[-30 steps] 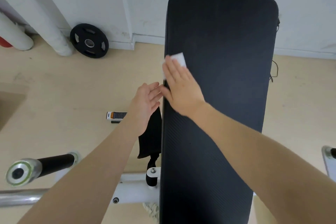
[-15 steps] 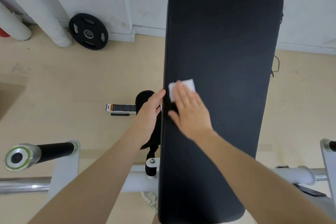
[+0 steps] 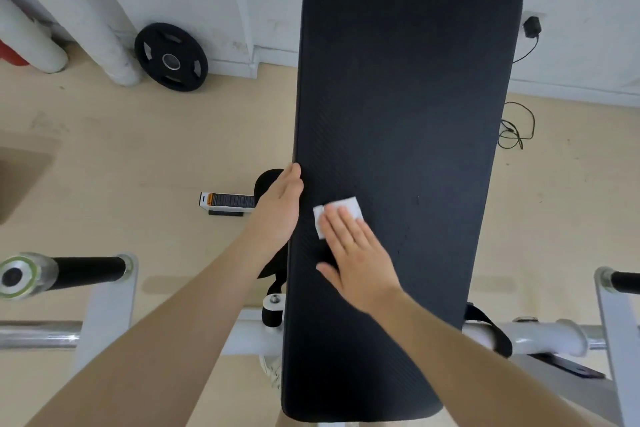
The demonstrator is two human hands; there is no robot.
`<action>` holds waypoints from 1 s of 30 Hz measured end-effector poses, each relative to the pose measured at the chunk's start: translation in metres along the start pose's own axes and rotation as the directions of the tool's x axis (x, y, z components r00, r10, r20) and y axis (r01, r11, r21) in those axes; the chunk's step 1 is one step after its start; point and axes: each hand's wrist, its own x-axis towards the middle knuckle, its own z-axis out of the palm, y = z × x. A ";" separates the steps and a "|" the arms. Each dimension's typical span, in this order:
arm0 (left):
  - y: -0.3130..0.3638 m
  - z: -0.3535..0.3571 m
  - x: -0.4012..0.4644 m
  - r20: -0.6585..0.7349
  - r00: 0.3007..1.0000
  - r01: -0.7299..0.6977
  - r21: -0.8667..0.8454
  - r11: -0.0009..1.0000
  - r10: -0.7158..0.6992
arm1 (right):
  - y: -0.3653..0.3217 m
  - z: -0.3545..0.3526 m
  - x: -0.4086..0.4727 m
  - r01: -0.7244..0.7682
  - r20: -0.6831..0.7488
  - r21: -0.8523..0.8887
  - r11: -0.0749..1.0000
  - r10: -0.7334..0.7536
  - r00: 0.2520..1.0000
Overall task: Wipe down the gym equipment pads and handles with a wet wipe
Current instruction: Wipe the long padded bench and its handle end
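Observation:
A long black bench pad (image 3: 408,87) runs from the wall toward me through the middle of the view. My right hand (image 3: 358,253) lies flat on it with straight fingers, pressing a folded white wet wipe (image 3: 346,210) against the pad's left half. My left hand (image 3: 280,208) rests with straight fingers against the pad's left edge. A black foam handle (image 3: 86,270) with a chrome end cap sticks out at the lower left, and the tip of a second handle (image 3: 623,282) shows at the right edge.
The white bench frame (image 3: 107,315) and a chrome bar (image 3: 38,336) cross below the pad. On the beige floor lie a black weight plate (image 3: 171,57) against the wall, a small boxed item (image 3: 228,203), and a black cable (image 3: 516,128) from a wall plug.
My right hand has slid the wipe down the pad toward me and slightly right. My left hand has moved to lie along the pad's left edge.

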 end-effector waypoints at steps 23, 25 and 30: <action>-0.010 0.047 0.002 -0.146 0.987 0.042 0.630 0.775 0.065 | 0.056 -0.001 -0.019 -0.002 -0.076 0.024 1.000 0.004 0.997; -0.009 0.056 -0.001 -0.185 0.980 0.075 0.672 0.737 0.069 | 0.056 0.012 -0.039 0.042 -0.030 0.040 0.998 -0.041 0.999; -0.014 0.075 -0.009 -0.169 0.958 -0.036 0.733 0.679 0.233 | 0.083 -0.006 -0.016 -0.058 -0.066 0.033 0.998 0.060 0.996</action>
